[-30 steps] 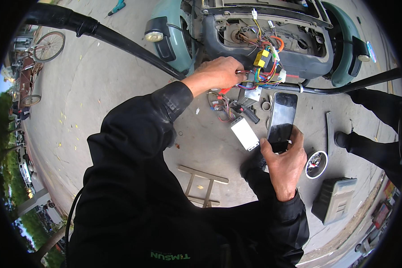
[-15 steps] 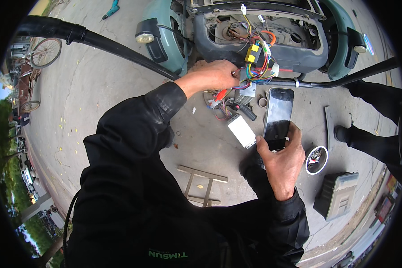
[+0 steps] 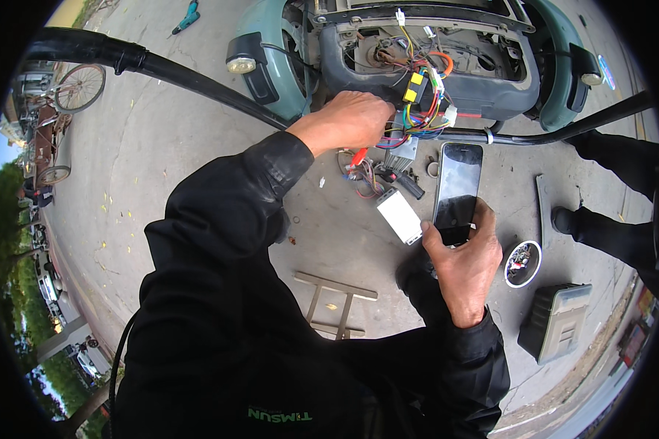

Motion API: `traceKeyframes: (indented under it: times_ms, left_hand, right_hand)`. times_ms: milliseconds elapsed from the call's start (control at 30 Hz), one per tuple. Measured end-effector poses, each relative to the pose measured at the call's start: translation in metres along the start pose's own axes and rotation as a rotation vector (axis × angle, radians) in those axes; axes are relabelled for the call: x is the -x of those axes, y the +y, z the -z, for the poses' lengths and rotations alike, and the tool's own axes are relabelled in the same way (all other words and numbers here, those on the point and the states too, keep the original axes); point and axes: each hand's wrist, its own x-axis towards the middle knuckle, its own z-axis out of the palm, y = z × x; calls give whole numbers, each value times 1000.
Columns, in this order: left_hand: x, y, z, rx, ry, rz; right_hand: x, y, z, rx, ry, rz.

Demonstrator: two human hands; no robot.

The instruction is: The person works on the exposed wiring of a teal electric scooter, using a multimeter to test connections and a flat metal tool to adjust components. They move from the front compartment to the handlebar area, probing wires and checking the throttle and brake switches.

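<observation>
My left hand (image 3: 348, 121) is curled closed at the wire bundle (image 3: 425, 117) below a grey-green scooter body (image 3: 267, 80); its fingertips and what they grip are hidden. A yellow block (image 3: 415, 88), white connectors (image 3: 450, 115) and a red part (image 3: 359, 156) are among the wires. Beneath them lie a finned metal box (image 3: 400, 157) and a black grip-shaped part (image 3: 411, 186). My right hand (image 3: 461, 263) is closed around the lower end of a smartphone (image 3: 458, 183) with a dark screen. A white box (image 3: 398, 215) lies just left of the phone.
A black bar (image 3: 198, 91) crosses in front of the scooter. A drill (image 3: 187, 18) and bicycle (image 3: 78, 88) are at upper left. A wooden stool (image 3: 333, 293), bowl of small parts (image 3: 522, 263) and toolbox (image 3: 553, 322) are below and right. Another person's dark-clad legs (image 3: 611, 234) stand at the right.
My left hand has shifted slightly at the wires, its fingertips now less visible. The scene sits a little higher in the picture than a second ago. The phone stays in my right hand.
</observation>
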Motion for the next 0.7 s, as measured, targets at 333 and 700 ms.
traceKeyframes:
  times_ms: [333, 700]
  left_hand:
    - [16, 6, -6, 268, -93, 123]
    - [34, 28, -30, 584, 131, 193]
  right_hand:
    - [-1, 3, 0, 35, 50, 27]
    - [-16, -5, -6, -374, -154, -188]
